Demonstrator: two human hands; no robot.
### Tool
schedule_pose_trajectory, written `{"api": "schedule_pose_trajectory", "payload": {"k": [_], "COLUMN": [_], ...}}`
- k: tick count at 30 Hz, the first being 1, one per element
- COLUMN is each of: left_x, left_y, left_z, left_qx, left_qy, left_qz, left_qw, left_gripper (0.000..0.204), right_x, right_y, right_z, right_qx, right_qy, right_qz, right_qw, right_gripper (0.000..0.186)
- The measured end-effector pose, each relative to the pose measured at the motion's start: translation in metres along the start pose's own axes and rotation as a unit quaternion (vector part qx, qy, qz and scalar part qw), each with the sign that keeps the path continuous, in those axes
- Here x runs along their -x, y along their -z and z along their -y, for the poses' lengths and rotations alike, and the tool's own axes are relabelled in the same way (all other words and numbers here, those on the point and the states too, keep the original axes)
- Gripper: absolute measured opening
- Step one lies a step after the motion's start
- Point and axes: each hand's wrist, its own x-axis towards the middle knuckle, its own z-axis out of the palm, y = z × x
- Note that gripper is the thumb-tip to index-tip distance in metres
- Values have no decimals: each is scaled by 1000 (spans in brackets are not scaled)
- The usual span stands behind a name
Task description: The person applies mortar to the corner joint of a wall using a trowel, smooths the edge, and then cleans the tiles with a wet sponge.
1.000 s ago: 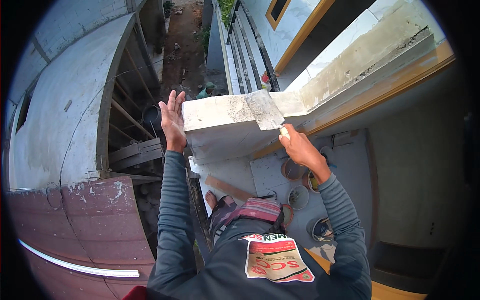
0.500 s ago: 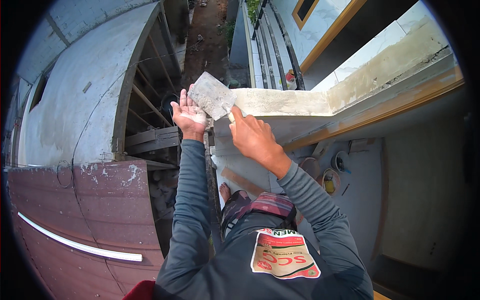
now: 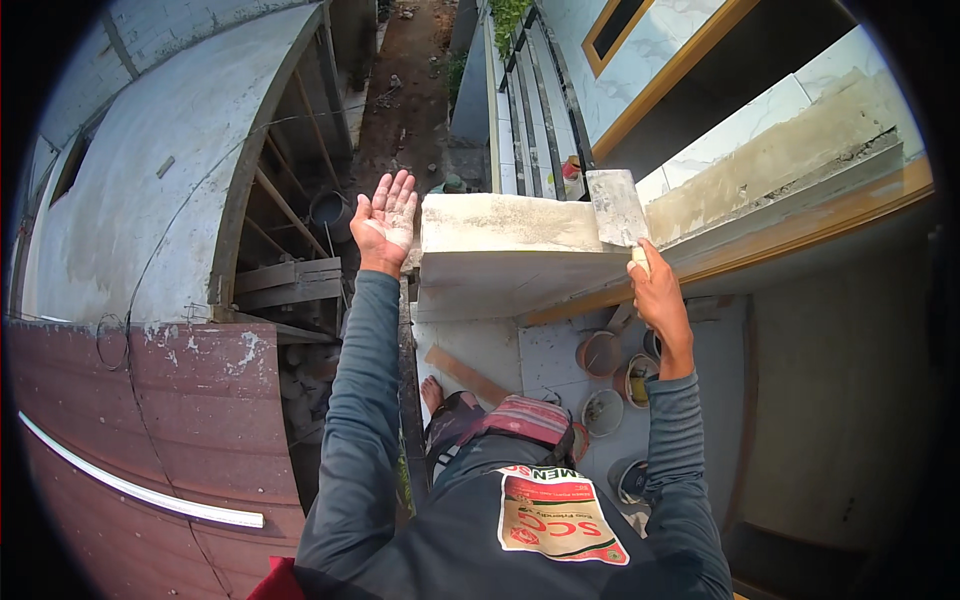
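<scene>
My right hand grips the pale handle of a trowel with a flat, squarish grey blade. The blade rests on or just over the right end of a cream-coloured ledge, near the inner corner with the side wall. Whether it touches the surface, I cannot tell. Left of the ledge, my left hand is held palm up with its fingers stretched out, whitish mortar or dust smeared on the palm. It holds nothing and stays apart from the ledge.
Several buckets stand on the tiled floor below, by a wooden plank. A dark metal railing runs beyond the ledge. Far below lies a dirt alley. Reddish-brown roofing spreads at lower left; a wood-trimmed wall rises at right.
The trowel has gone from over my left palm to the right end of the ledge, carried by my right hand. My left hand stays at the left, palm up, its fingers now more spread.
</scene>
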Motion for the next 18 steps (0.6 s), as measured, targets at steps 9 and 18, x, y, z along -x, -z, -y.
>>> {"api": "schedule_pose_trajectory", "payload": {"k": [9,18], "left_x": [-66,-29], "left_y": [-18,-7], "left_z": [-12,-35], "left_qx": [-819,-757], "left_qy": [-61,-179], "left_qz": [-68,60], "left_qw": [566,626], "left_gripper": [87,76], "right_x": [20,5], "right_y": [-30,-45], "right_z": [31,75], "right_qx": [1,19], "right_qy": [6,55], "right_qz": [71,35], "right_qw": [997,998], "right_gripper": [48,51]}}
